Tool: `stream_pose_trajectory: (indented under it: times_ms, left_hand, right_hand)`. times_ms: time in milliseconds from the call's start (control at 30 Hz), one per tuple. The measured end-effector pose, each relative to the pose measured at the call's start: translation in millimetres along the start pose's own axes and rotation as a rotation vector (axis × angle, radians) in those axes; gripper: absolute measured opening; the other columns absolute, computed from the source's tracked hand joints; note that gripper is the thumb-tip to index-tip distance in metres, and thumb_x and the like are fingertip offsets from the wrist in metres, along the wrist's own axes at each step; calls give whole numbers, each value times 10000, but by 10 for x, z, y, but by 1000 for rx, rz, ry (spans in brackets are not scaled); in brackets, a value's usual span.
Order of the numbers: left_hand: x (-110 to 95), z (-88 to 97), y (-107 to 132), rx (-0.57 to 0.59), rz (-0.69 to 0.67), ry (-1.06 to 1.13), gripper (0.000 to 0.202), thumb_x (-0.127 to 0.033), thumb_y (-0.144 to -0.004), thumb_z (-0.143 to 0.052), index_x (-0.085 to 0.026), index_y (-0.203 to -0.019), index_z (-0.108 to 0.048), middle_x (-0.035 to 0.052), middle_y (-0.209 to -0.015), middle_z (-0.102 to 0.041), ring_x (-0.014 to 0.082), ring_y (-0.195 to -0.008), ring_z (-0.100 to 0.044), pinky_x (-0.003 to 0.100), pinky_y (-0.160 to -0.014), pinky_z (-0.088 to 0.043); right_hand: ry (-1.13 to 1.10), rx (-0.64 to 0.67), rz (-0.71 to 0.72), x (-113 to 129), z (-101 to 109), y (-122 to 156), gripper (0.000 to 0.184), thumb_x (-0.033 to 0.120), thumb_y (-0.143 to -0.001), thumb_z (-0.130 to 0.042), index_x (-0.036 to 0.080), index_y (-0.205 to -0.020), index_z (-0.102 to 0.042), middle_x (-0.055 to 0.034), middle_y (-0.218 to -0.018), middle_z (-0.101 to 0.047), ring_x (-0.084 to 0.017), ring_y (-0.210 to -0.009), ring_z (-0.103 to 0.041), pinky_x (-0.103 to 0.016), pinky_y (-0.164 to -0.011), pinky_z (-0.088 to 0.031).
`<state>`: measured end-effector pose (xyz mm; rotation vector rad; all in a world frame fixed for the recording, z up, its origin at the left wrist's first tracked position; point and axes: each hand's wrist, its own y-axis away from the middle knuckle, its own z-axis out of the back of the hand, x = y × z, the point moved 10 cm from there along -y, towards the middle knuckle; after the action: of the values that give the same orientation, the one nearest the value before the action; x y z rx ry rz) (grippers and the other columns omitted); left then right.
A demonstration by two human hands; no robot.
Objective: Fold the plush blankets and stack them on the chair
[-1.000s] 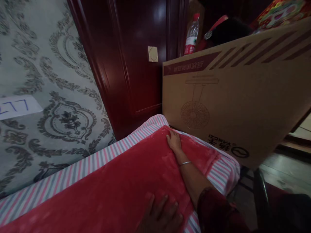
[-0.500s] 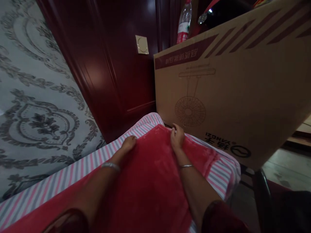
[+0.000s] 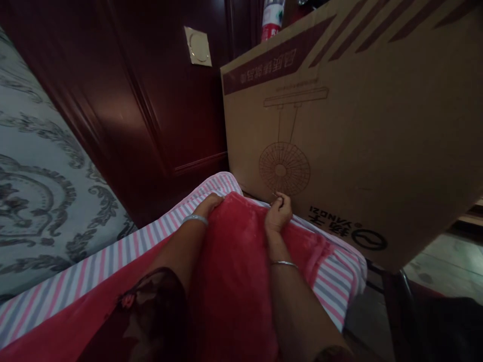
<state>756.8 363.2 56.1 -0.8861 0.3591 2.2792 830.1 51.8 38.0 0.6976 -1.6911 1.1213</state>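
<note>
My work is at the far end of the red cloth (image 3: 237, 266), which lies over the striped cloth (image 3: 334, 289), between the dark red panel (image 3: 162, 115) on the far left and the cardboard box (image 3: 358, 136) on the far right. I judge the step in hand to be handling the red cloth's far edge and corner. My left hand (image 3: 210, 203) rests at its far left edge, fingers bent down; I cannot tell whether they pinch the fabric. My right hand (image 3: 279, 213) is just beside the box at the far right, fingers curled in toward the thumb; whether any cloth is caught there, I cannot tell. The red corner lies between my hands, nearer the left one. As I judge it, the next move calls for a sure hold on that edge and care around the box, with little room for my right knuckles.
</note>
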Motion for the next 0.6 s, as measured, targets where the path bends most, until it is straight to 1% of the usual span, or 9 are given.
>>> stream_pose_trajectory:
  times_ms: [67, 133, 167, 233, 300, 367, 433, 533, 600]
  left_hand:
    - [-115, 81, 4, -90, -57, -94, 332, -442, -930, -538, -155, -964, -701, 123, -926, -758, 292, -968, -693, 346, -780, -510]
    - [-172, 181, 41, -196, -112, -180, 338, -393, -980, -428, -183, -1091, -669, 137, -1130, -731, 294, -1145, -635, 362, -899, -476]
    - [-172, 207, 61, -234, -134, -217, 347, -374, -995, -384, -202, -1139, -649, 135, -1207, -707, 291, -1201, -604, 374, -947, -453]
    - [-122, 167, 77, -247, -163, -284, 326, -350, -996, -379, -231, -1143, -644, 122, -1240, -697, 285, -1221, -594, 383, -980, -433]
    - [-45, 41, 51, -195, -179, -339, 266, -329, -971, -439, -241, -1075, -667, 109, -1190, -721, 278, -1177, -624, 366, -961, -445]
    - [9, -67, -1, -140, -185, -378, 250, -319, -960, -459, -233, -1052, -675, 109, -1176, -727, 270, -1155, -638, 349, -940, -460]
    - [21, -103, -60, -91, -182, -401, 276, -333, -965, -449, -213, -1056, -681, 118, -1189, -722, 265, -1143, -645, 337, -920, -473]
    - [26, -26, -93, 17, -182, -416, 309, -369, -957, -467, -188, -1001, -713, 110, -1141, -740, 242, -1071, -676, 292, -865, -492]
    - [114, 111, -30, 98, -174, -418, 323, -395, -944, -490, -183, -961, -733, 89, -1064, -760, 219, -991, -696, 263, -821, -497]
  right_hand:
    - [6, 3, -8, -20, -11, 8, 411, 351, -849, -316, 182, -971, -670, -40, -694, -633, -226, -693, -582, -321, -724, -425]
    - [22, 3, -20, -54, -17, 14, 417, 355, -847, -313, 183, -975, -671, -47, -708, -645, -229, -688, -580, -324, -719, -420]
    - [33, 5, -24, -72, -22, 17, 416, 357, -845, -317, 183, -976, -672, -50, -713, -650, -231, -690, -581, -326, -719, -418]
    - [62, 12, -29, -101, -31, 22, 408, 355, -842, -328, 186, -979, -674, -56, -733, -662, -236, -706, -587, -327, -722, -416]
    - [89, 14, -26, -117, -34, 23, 395, 342, -842, -336, 188, -979, -674, -63, -760, -675, -239, -734, -595, -327, -731, -417]
    - [111, 11, -22, -127, -33, 18, 387, 327, -846, -339, 188, -980, -675, -66, -774, -682, -241, -754, -600, -326, -738, -419]
    - [126, 18, -16, -130, -37, 13, 382, 316, -850, -342, 189, -982, -677, -59, -758, -679, -239, -752, -601, -325, -742, -421]
    - [146, 34, -4, -124, -37, 13, 367, 304, -848, -354, 196, -971, -682, -46, -728, -669, -235, -744, -598, -321, -745, -422]
    - [161, 50, 1, -121, -32, 19, 350, 292, -841, -370, 195, -963, -683, -52, -748, -675, -237, -766, -603, -322, -755, -425]
